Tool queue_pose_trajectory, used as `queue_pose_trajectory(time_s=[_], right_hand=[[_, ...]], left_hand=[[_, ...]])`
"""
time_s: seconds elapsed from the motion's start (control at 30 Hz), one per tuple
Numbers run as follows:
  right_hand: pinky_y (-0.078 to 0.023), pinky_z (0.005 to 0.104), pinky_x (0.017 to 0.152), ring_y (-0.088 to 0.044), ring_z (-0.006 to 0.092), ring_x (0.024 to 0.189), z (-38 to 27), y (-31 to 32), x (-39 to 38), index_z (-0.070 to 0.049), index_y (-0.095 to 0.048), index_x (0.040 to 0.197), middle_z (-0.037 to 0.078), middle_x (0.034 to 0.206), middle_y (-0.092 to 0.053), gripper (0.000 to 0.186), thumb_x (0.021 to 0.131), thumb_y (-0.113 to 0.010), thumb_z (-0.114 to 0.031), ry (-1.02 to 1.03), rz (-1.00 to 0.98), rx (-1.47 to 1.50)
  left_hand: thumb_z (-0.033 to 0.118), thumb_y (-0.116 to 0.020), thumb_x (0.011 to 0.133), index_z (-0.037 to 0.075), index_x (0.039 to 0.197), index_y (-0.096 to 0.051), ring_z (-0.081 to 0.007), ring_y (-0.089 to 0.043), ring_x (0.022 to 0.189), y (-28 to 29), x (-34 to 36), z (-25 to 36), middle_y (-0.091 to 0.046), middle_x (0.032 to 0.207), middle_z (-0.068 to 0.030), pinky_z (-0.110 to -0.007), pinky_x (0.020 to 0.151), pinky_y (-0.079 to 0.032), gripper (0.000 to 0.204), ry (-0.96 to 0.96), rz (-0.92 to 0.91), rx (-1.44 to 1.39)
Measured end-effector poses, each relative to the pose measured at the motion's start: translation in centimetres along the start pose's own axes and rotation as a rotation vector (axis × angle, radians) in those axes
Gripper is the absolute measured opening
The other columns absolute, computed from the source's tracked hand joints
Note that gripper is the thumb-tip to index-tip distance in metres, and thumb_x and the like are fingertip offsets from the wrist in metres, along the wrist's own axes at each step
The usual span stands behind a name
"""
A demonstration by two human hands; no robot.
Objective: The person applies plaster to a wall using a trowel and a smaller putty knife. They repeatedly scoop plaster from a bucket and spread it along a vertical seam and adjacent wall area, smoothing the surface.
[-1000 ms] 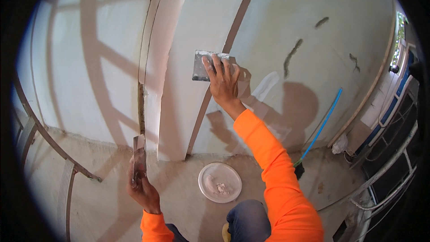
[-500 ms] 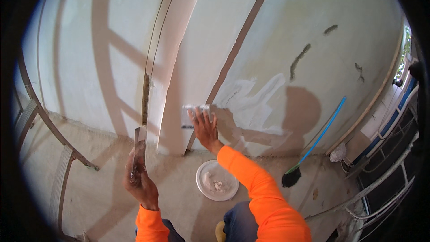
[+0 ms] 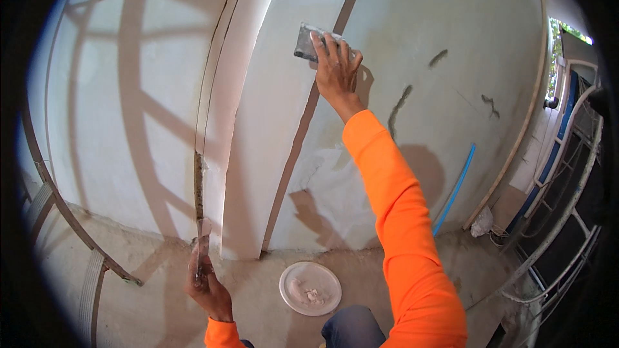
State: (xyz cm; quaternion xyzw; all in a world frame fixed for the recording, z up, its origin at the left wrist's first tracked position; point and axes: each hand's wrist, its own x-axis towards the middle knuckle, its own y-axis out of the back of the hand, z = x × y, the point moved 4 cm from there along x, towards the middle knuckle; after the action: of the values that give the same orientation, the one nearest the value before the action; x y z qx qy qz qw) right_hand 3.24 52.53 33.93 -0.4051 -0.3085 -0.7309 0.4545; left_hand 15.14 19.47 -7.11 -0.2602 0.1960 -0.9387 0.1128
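High on the pale wall (image 3: 284, 135), my right hand (image 3: 337, 76) presses a flat, putty-smeared scraper (image 3: 305, 41) against the surface beside a long dark vertical strip. Its fingers are spread over the back of the blade. Low down near the wall corner, my left hand (image 3: 211, 296) is closed around a putty knife (image 3: 204, 235), whose blade points up. On the floor between my arms lies a round white dish (image 3: 284, 287) with lumps of pale putty (image 3: 314, 296) in it.
Several dark gouges, one being a long crack (image 3: 398, 106), mark the wall at right. A blue broom handle (image 3: 456, 185) leans there, its head hidden behind my arm. A ladder (image 3: 91, 290) stands at left, and metal frames (image 3: 567, 225) crowd the right.
My right hand has moved up the wall with the scraper, the arm now stretched out. The left hand sits slightly lower in view, still holding the putty knife. The view has tilted upward.
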Motion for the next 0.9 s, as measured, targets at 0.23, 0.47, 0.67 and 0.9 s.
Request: queue_pose_trajectory(time_s=[0.23,0.47,0.67,0.9], right_hand=[[-0.032,0.0651,0.108,-0.046,0.0337,0.139,-5.5,0.8,-8.3,-0.020,-0.046,0.160,0.010,0.156,-0.050,0.068,0.095,-0.065,-0.008,0.120,-0.204,0.062],[-0.032,0.0623,0.105,-0.047,0.0323,0.139,2.2,0.1,2.2,-0.019,-0.048,0.158,0.010,0.160,-0.049,0.065,0.095,-0.062,-0.006,-0.071,-0.112,0.027],[-0.031,0.0556,0.106,-0.048,0.0280,0.138,0.5,-0.4,0.2,-0.023,-0.052,0.155,0.007,0.156,-0.053,0.066,0.092,-0.062,-0.004,0.038,-0.071,-0.005],[-0.033,0.0607,0.104,-0.047,0.0322,0.136,-4.8,-0.4,-8.5,-0.019,-0.047,0.159,0.009,0.158,-0.049,0.066,0.096,-0.061,-0.005,0.061,-0.159,0.061]], left_hand=[[-0.002,-0.057,0.108,-0.011,0.142,-0.060,-0.0212,-0.065,0.125,0.2,0.4,-0.5,-0.070,0.134,-0.0175,-0.033,0.108,-0.049,0.035,-0.020,0.009,-0.048],[-0.003,-0.056,0.108,-0.010,0.142,-0.060,-0.0210,-0.065,0.123,0.3,0.3,-0.4,-0.070,0.135,-0.0171,-0.032,0.106,-0.050,0.035,0.000,0.010,-0.073],[-0.004,-0.055,0.108,-0.009,0.142,-0.060,-0.0209,-0.065,0.124,0.3,0.5,-0.6,-0.069,0.134,-0.0171,-0.031,0.106,-0.049,0.035,-0.010,0.019,-0.057],[-0.006,-0.054,0.107,-0.009,0.143,-0.060,-0.0204,-0.064,0.125,0.8,0.1,-0.5,-0.069,0.135,-0.0164,-0.031,0.107,-0.049,0.036,0.033,0.021,0.015]])
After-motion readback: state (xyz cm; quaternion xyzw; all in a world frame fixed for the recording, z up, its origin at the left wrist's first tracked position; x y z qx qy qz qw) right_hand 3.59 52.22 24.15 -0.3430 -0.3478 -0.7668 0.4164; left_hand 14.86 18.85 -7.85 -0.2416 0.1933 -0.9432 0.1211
